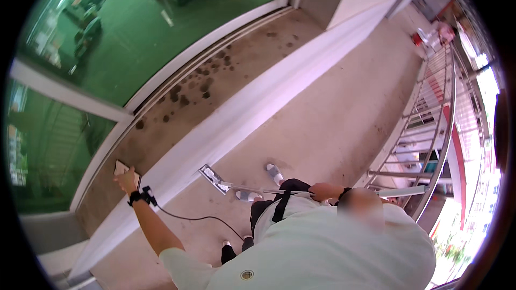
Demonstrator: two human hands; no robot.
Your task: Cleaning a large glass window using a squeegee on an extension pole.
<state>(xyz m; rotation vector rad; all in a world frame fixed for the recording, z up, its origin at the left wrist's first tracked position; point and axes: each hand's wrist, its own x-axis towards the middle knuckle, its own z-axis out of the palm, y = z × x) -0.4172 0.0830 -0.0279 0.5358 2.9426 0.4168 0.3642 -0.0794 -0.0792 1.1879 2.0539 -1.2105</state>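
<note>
My left hand (126, 180) reaches out to the ledge below the window. Its fingers grip a flat, whitish rectangular pad (120, 167) resting there; what it is made of is too small to tell. Close to my body, my right hand (321, 191) is closed round the pale pole of a long-handled flat mop (255, 188). The mop's rectangular head (214, 179) hangs beside the low white wall, left of the feet. Its pole runs on past my right wrist toward the railing.
Dark wet spots (206, 86) dot the ledge below the green-tinted window (183, 37). A cable (199, 218) trails from my left wrist. A metal railing (450, 107) lines the right side. Slippered feet (274, 173) and another dark-trousered leg (228, 255) stand on the floor.
</note>
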